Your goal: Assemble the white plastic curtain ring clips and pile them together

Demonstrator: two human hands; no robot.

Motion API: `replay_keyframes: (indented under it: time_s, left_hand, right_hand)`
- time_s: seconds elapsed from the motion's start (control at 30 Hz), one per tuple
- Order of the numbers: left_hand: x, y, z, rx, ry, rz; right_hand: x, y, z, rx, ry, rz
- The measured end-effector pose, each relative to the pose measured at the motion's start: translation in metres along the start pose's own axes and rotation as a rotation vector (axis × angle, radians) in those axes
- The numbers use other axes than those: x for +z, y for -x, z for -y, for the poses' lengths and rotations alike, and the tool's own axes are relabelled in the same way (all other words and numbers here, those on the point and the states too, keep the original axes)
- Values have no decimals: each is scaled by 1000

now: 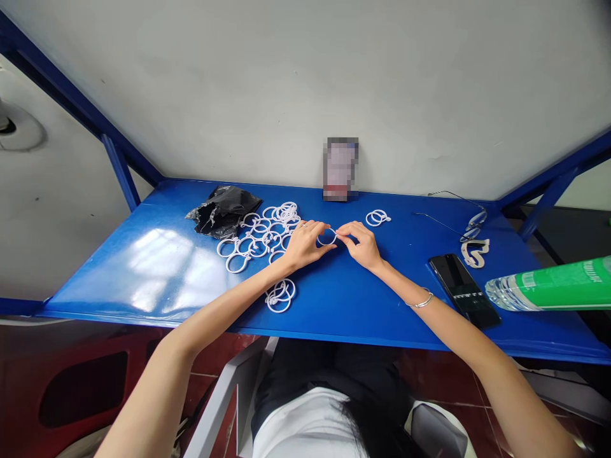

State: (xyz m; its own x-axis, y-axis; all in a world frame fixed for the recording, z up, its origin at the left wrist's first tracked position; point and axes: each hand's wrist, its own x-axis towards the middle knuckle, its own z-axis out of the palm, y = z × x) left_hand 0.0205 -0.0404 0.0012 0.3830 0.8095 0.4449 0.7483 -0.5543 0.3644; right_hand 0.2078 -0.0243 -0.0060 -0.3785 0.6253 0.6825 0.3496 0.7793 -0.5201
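Note:
Between my two hands is a white ring (327, 242), held just above the blue tabletop. My left hand (305, 243) has its fingers and thumb closed around the ring's left side. The fingertips of my right hand (361, 245) pinch the right edge of the same ring, where a small piece may sit, too tiny to make out. Left of my left hand lies a loose pile of white rings (258, 228), some with small eyelets. A smaller cluster of white rings (280, 296) rests near my left forearm. Beyond my right hand lie a few more white rings (377, 218).
A crumpled black plastic bag (223, 211) lies at the back left of the blue table (382, 305). A blurred upright device (340, 169) leans on the wall. On the right are eyeglasses (476, 219), a white object (475, 253), a phone (464, 289) and a green-labelled bottle (558, 284).

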Motion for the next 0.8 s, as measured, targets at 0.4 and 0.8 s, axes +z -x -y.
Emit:
replay_keyframes:
  time_s: [0.4,0.8]
  left_hand:
    - [0,0,0,24,-4,-11]
    - [-9,-5,2,54,-20,-209]
  right_hand:
    - [-10,-6,-5,62,109,-55]
    - [-58,-7,-70,425,534,-297]
